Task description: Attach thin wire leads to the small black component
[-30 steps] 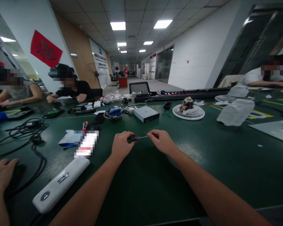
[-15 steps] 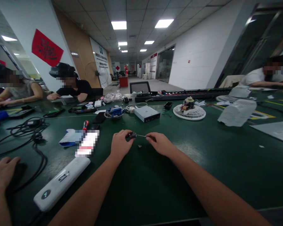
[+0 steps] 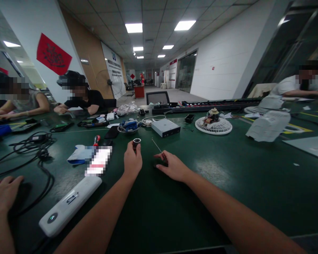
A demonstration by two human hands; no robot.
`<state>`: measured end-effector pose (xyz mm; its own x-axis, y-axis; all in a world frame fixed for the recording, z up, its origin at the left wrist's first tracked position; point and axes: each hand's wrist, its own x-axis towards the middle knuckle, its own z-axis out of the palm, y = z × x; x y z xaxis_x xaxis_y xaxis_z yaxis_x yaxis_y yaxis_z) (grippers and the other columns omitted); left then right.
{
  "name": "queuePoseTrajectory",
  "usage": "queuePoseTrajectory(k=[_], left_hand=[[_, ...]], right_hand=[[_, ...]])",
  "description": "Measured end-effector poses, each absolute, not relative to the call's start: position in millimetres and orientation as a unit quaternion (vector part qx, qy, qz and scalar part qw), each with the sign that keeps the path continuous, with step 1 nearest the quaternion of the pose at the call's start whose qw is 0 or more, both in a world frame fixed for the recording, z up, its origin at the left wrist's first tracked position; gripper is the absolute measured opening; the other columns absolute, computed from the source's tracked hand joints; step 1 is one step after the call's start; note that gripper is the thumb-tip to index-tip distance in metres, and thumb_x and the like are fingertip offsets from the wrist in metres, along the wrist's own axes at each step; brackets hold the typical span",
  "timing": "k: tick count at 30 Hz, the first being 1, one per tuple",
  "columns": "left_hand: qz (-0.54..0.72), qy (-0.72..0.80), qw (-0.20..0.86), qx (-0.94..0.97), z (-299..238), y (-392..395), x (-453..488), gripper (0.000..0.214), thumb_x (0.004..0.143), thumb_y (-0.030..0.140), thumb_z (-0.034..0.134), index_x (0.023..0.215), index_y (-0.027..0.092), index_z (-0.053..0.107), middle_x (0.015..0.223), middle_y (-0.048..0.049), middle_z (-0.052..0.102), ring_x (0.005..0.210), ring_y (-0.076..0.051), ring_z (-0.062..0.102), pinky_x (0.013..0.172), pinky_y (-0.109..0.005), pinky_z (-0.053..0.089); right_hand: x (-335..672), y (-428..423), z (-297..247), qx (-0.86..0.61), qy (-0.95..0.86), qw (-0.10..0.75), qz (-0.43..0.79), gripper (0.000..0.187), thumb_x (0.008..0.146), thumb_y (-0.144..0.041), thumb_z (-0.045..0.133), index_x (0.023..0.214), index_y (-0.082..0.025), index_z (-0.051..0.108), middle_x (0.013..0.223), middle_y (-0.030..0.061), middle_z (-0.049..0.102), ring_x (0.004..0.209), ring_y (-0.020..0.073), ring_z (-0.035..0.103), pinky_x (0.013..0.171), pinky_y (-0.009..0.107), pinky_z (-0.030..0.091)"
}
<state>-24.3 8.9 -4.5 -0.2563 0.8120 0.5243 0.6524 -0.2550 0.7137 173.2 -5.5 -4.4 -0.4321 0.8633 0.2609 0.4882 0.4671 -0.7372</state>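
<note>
My left hand is closed around a small dark cylinder, upright, with a bright ring round its open top. My right hand rests low over the green table, to the right of the left hand. It holds a thin metal rod that points up and to the left; the end inside the hand is hidden. The right thumb and a finger reach out to the left, close to the tabletop. Whatever lies at those fingertips is too dark and small to make out.
A silver box-shaped drive and a white fan grille lie beyond my hands. To the left are a white power bank, a lit phone, a red-handled tool and black cables. Another person's hand rests at far left.
My hands have moved apart. The left turned the cylinder's ringed end upward; the right drew the rod away and dropped to the table, where a small part lay and is now covered.
</note>
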Motion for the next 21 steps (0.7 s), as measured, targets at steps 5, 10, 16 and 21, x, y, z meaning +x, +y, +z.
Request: queuePoseTrajectory(k=[5,10,16,21], left_hand=[[0.493,0.640,0.076,0.585,-2.2,6.8,-21.6,0.027,0.095,0.036,0.038,0.113,0.019,0.050,0.096,-0.0091,0.068,0.087,-0.023,0.067,0.075,-0.036,0.052],[0.481,0.673,0.083,0.555,-0.2,7.0,-19.8,0.028,0.091,0.031,0.047,0.116,0.018,0.046,0.104,-0.0109,0.066,0.091,-0.022,0.066,0.078,-0.035,0.051],[0.397,0.674,0.130,0.609,-5.1,7.9,-20.6,0.025,0.084,0.024,0.059,0.108,0.018,0.053,0.098,-0.0080,0.069,0.087,-0.018,0.066,0.077,-0.029,0.050],[0.317,0.620,0.098,0.711,-5.9,1.5,-17.7,0.015,0.081,0.020,0.060,0.096,0.022,0.061,0.090,-0.0035,0.070,0.081,-0.018,0.066,0.072,-0.028,0.047]], right_hand=[[171.4,-4.8,-6.0,-0.422,-0.813,0.276,0.290,0.024,0.077,-0.022,0.066,0.073,-0.022,0.043,0.098,0.0044,0.070,0.093,0.0209,0.062,0.078,0.035,0.045],[176.1,-3.4,-2.5,-0.435,-0.805,0.278,0.292,0.016,0.075,-0.017,0.064,0.076,-0.021,0.049,0.090,0.0012,0.068,0.082,0.0164,0.062,0.070,0.029,0.044],[178.7,-2.3,-1.2,-0.470,-0.799,0.277,0.253,0.012,0.072,-0.013,0.063,0.076,-0.020,0.055,0.077,-0.0012,0.062,0.068,0.0131,0.057,0.061,0.026,0.041],[177.8,-1.4,0.3,-0.487,-0.776,0.320,0.242,0.016,0.072,-0.016,0.063,0.072,-0.021,0.048,0.077,-0.0007,0.063,0.069,0.0142,0.058,0.063,0.028,0.043]])
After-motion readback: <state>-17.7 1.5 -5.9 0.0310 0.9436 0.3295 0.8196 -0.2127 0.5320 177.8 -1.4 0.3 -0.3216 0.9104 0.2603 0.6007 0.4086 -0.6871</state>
